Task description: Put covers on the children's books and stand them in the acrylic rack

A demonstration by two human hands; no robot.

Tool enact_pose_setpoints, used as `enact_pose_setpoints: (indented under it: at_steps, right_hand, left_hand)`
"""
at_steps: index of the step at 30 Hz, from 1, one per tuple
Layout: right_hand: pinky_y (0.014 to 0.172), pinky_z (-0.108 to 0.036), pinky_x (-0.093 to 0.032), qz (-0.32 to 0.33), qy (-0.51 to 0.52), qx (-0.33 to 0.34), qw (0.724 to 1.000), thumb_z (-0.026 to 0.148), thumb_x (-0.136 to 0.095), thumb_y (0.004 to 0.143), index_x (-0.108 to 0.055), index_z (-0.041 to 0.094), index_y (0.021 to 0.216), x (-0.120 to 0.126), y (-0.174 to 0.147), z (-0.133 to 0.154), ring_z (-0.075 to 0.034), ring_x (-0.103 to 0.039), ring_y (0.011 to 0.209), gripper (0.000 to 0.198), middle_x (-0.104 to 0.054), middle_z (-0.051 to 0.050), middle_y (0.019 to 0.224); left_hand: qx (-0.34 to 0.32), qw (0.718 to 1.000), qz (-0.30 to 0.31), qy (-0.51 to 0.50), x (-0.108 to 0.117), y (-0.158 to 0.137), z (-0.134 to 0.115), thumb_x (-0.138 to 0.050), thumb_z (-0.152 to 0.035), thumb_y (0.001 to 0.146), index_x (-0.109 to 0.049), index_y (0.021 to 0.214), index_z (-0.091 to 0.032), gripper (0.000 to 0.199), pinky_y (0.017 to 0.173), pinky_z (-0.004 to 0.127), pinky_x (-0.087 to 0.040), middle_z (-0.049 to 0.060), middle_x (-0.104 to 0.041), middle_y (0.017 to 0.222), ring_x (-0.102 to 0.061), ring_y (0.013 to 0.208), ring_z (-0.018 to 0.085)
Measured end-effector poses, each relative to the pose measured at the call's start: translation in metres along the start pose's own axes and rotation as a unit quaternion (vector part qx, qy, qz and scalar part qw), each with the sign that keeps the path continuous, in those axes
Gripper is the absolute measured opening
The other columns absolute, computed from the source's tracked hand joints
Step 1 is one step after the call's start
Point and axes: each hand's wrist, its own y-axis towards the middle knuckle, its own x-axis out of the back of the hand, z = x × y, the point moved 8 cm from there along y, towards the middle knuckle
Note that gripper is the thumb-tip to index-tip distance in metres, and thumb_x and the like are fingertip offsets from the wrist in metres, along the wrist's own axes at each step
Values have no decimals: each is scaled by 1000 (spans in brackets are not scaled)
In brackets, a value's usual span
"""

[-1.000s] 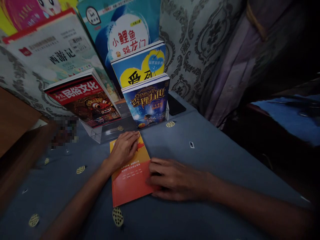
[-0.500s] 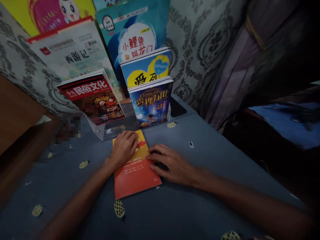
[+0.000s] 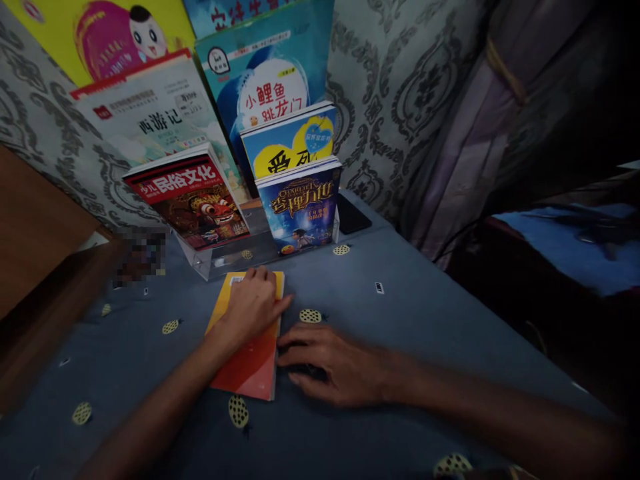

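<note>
A thin paperback book (image 3: 250, 372), yellow at the top and orange-red below, lies on the tablecloth in front of me. Part of a white barcode label shows at its upper left. My left hand (image 3: 254, 300) rests on top of the book, covering its middle; its thumb sticks out past the right edge and the fingertips are hidden from me. Beside the book's right edge is my right hand (image 3: 333, 367), fingers apart and slightly bent, the tips at or very near the edge. Whether they touch it I cannot tell.
A clear acrylic stand (image 3: 225, 260) behind my hands holds several upright books, among them a red-topped one (image 3: 200, 207) and a dark blue one (image 3: 303, 217). A black phone (image 3: 353, 215) lies behind it. The table's right edge (image 3: 480, 303) slopes toward me.
A plainer cover face with a barcode now shows in place of the printed one, and the book sits further left. My right hand has moved off the cover to its right side.
</note>
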Motion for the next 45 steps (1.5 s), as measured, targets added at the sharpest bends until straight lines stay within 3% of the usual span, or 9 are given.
enact_pose_setpoints:
  at_steps: [3,6,9,15,21,32,45]
  right_hand:
    - [89,-36,-53,-29,12,-42,999,15,-54,91,-73,15,102,13,6,-15,-19,-68,95,22,-75,-9,100]
    - [78,-33,-54,-121,23,-131,984,15,-51,92,-73,17,99,42,19,-49,-18,-69,80,23,-76,-4,89]
    - [78,-34,-54,-216,53,-181,958,15,-50,91,-70,15,103,66,35,-86,-20,-70,85,23,-76,-7,92]
    - [89,-37,-52,-269,81,-203,938,12,-45,93,-62,19,118,63,51,-130,-19,-71,96,30,-77,-5,100]
    - [93,-41,-50,-264,80,-188,943,15,-43,96,-57,18,123,56,44,-130,-20,-70,98,31,-77,-7,101]
    - [95,-41,-51,-280,102,-152,942,17,-41,98,-55,20,125,60,42,-114,-20,-70,104,30,-76,-7,107]
    - [98,-42,-48,-286,86,-122,946,20,-41,98,-53,19,125,62,42,-109,-21,-69,110,29,-76,-9,112]
  left_hand:
    - [12,999,20,28,-1,-2,-8,-59,-38,94,-66,107,-8,33,74,40,-54,21,-66,109,-62,106,36]
    - [18,999,11,44,-2,-2,-12,-55,-30,94,-65,106,-8,27,73,41,-54,22,-66,107,-62,102,36]
    - [26,999,16,44,-3,0,-13,-54,-24,93,-65,105,-8,23,75,42,-54,22,-66,106,-63,99,36]
    - [42,998,43,35,-1,3,-10,-53,-25,93,-63,107,-10,22,78,41,-53,19,-68,108,-64,104,34]
    - [65,997,34,5,6,6,1,-55,-26,91,-61,103,-17,17,73,36,-50,12,-73,101,-69,93,30]
    - [43,999,16,-1,7,3,6,-50,-24,89,-65,94,-19,16,68,33,-46,9,-74,83,-70,80,27]
    - [50,997,30,-44,10,2,13,-49,-24,91,-69,110,-20,28,72,32,-46,8,-75,87,-71,85,27]
